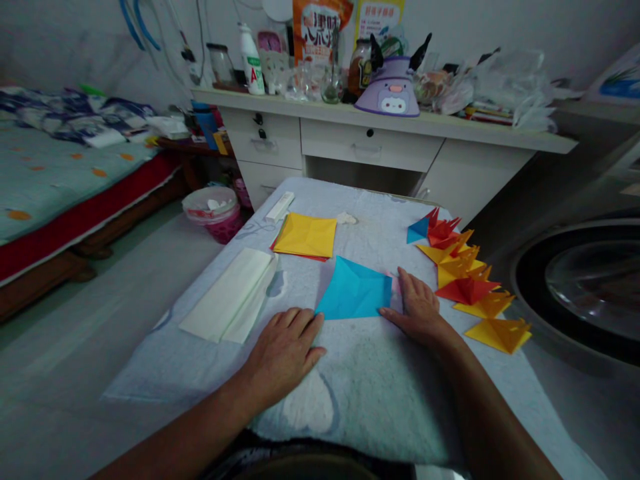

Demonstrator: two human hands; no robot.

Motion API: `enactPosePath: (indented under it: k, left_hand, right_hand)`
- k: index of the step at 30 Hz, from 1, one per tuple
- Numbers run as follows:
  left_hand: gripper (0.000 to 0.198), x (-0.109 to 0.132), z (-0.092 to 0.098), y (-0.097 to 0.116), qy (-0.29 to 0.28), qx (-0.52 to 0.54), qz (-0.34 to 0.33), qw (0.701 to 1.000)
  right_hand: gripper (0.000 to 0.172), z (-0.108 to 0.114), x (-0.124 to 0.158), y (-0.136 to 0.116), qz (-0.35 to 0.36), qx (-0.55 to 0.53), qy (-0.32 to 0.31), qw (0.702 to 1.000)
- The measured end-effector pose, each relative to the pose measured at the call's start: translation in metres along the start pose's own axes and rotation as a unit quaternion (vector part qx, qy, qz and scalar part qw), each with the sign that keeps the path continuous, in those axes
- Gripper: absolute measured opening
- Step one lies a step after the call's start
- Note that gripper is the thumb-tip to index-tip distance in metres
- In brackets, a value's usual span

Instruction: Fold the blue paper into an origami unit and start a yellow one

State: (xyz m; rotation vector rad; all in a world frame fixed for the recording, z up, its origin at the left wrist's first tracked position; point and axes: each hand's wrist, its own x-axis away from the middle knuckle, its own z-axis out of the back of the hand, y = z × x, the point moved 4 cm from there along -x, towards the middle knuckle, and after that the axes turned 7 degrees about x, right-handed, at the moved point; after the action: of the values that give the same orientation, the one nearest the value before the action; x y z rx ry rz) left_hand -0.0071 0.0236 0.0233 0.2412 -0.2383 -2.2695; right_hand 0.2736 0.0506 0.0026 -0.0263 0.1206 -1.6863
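Observation:
A blue sheet of origami paper [356, 291] with crease lines lies on the cloth-covered table between my hands. My left hand [287, 350] rests on the cloth, fingers stretched out, its fingertips at the paper's lower left corner. At the paper's right edge is my right hand [416, 307], lying flat with thumb and fingers apart; a sliver of pinkish paper shows beside it. Beyond the blue sheet sits a stack of yellow paper squares [307, 235] with red edges beneath. A row of folded paper pieces [470, 290] in yellow, red and blue runs along the right side.
Folded whitish paper [230, 293] lies on the left of the table [360, 380], with a small white box [280, 207] farther back. A cluttered white desk [370, 143] stands behind. A bin [215, 210] and bed are left; a washing machine [590, 287] is right.

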Motion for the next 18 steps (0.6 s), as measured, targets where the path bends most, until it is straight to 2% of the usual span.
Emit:
enactPosePath:
  k: [2,5,9,12,15,18]
  left_hand:
    - [0.042,0.002,0.001,-0.001,0.003,0.003,-0.001,1.000]
    - [0.042,0.003,0.001,-0.003,0.012,0.017,-0.003,1.000]
    - [0.040,0.002,0.001,-0.006,0.024,0.054,-0.008,0.998]
    - [0.037,0.002,0.002,-0.007,0.028,0.074,-0.009,0.997]
    - [0.036,0.001,0.003,-0.007,0.037,0.094,-0.008,0.995]
    - [0.036,-0.004,0.006,-0.005,0.069,0.122,-0.008,0.990]
  right_hand:
    - [0.092,0.000,-0.002,0.003,0.010,-0.019,0.004,1.000]
    - [0.082,0.007,-0.004,0.003,0.053,-0.078,0.048,0.994]
    - [0.042,0.020,-0.002,-0.007,0.099,-0.166,0.115,0.974]
    - [0.023,0.023,0.001,-0.016,0.114,-0.186,0.111,0.970]
    - [0.017,0.022,0.003,-0.023,0.140,-0.203,0.091,0.965]
    - [0.013,0.021,0.003,-0.025,0.153,-0.224,0.084,0.959]
